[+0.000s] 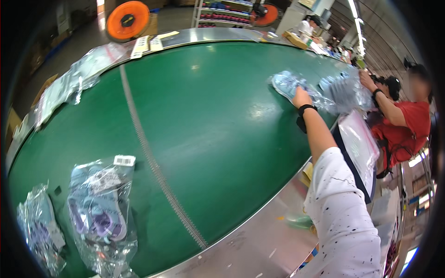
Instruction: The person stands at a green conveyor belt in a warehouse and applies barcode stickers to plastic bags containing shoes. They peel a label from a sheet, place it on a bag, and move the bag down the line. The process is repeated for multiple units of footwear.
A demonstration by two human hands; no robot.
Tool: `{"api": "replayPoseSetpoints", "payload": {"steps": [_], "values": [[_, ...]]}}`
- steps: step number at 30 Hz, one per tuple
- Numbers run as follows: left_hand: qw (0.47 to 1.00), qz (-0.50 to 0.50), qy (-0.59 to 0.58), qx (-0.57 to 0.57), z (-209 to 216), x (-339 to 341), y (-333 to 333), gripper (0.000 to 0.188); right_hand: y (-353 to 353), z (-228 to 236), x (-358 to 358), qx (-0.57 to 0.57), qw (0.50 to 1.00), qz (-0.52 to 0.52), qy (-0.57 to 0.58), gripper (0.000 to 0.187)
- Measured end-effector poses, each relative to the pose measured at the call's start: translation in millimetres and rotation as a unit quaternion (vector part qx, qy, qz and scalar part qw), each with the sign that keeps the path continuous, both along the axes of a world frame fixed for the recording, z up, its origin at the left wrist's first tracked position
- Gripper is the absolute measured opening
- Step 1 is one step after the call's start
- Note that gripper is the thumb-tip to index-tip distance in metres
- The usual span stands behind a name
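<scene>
My right hand, its arm in a white speckled sleeve with a black band at the wrist, reaches over the green conveyor belt. Its fingers are closed on a pale blue shoe in clear plastic; the wrapping trails to the right of the hand. My left hand is out of the picture. At the belt's lower left lies a clear bag with light blue and purple shoes, a white barcode label at its top. Beside it, further left, is another bagged shoe.
At the right a person in red holds more clear plastic over the belt. Flat clear bags lie near that person. More plastic bags cover the far-left rim. A metal edge borders the near side; an orange fan stands behind.
</scene>
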State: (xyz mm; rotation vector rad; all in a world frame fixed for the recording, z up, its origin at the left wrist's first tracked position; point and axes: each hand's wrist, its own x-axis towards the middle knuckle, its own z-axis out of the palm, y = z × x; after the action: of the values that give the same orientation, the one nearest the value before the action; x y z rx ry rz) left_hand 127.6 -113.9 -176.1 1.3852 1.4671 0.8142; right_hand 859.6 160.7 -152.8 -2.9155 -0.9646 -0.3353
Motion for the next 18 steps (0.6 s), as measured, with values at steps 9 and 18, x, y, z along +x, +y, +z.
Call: {"api": "replayPoseSetpoints", "payload": {"steps": [9, 18], "values": [[0.999, -0.006, -0.022, -0.038, 18.2, 13.3, 7.5, 0.027, 20.8, 24.3, -151.1, 0.094, 0.902, 0.166, 0.387, 0.020], [0.969, 0.120, -0.214, -0.024, 19.9, 33.5, 14.4, 0.022, -89.2, 63.1, -438.5, 0.017, 0.422, 0.440, 0.792, 0.035]]}}
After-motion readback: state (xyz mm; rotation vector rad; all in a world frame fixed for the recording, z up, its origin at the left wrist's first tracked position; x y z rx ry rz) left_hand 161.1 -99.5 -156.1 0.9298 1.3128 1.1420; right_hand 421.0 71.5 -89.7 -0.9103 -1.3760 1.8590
